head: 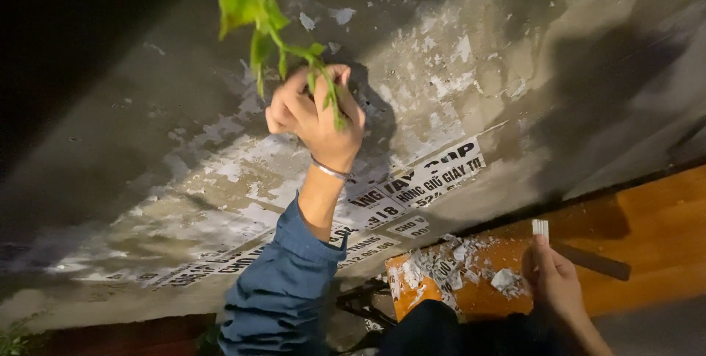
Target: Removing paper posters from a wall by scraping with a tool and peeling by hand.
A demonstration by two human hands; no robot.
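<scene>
Left hand raised high against the rough grey concrete wall, fingers curled tight around the thin stem of a leafy green sprig (leaves sticking up and off to the left, above the fist). Thin silver bangle on that wrist, blue denim sleeve below. Right hand down low, pinched shut on a small white ridged tool, resting on an orange wooden surface littered with torn white paper scraps. Peeling printed paper stickers pasted on the wall between both hands.
</scene>
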